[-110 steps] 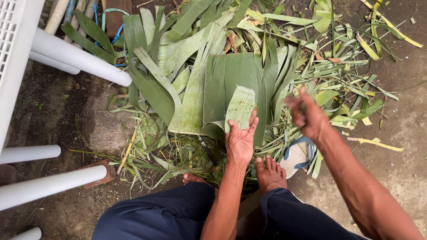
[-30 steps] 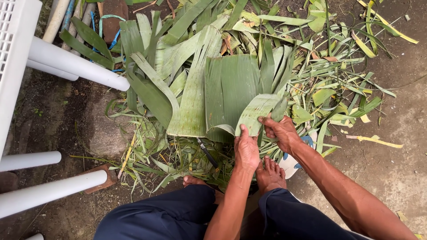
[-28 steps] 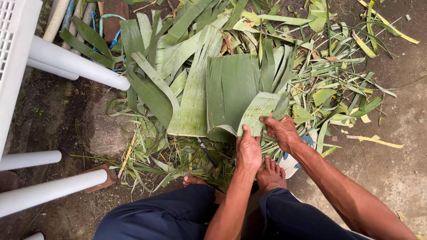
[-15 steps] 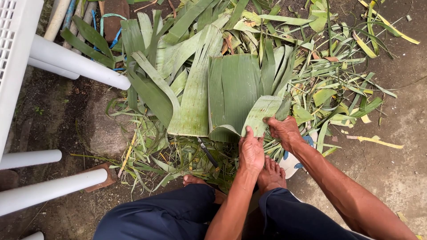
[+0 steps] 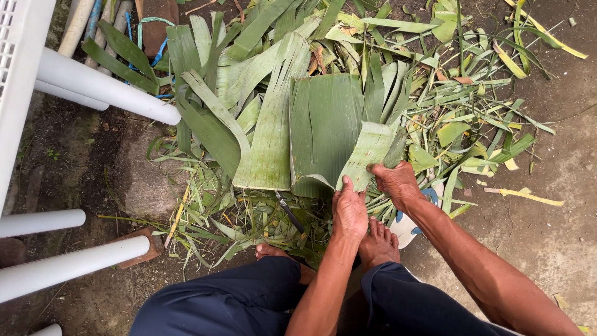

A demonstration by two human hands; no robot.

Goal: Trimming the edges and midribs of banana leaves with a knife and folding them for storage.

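Observation:
I sit low with bare feet (image 5: pixel 379 239) on the ground before a heap of green banana leaves (image 5: pixel 323 127). Both hands grip the near end of one pale green leaf strip (image 5: pixel 370 149) that lies over a wide dark green leaf piece. My left hand (image 5: pixel 349 208) pinches its lower left corner. My right hand (image 5: pixel 395 182) holds its lower right edge. A dark knife handle (image 5: pixel 289 211) lies among the scraps just left of my left hand.
White plastic chair legs (image 5: pixel 106 87) and a white seat edge (image 5: pixel 18 68) stand at the left. Leaf trimmings (image 5: pixel 485 118) are scattered to the right over bare concrete (image 5: pixel 559 205). A blue and white sandal (image 5: pixel 410 224) lies by my right foot. A brick (image 5: pixel 140 246) sits at lower left.
The leaf strip has swung from upright under my left hand to slanting right. My right hand came in from the side and took hold of its edge; both hands have shifted slightly nearer.

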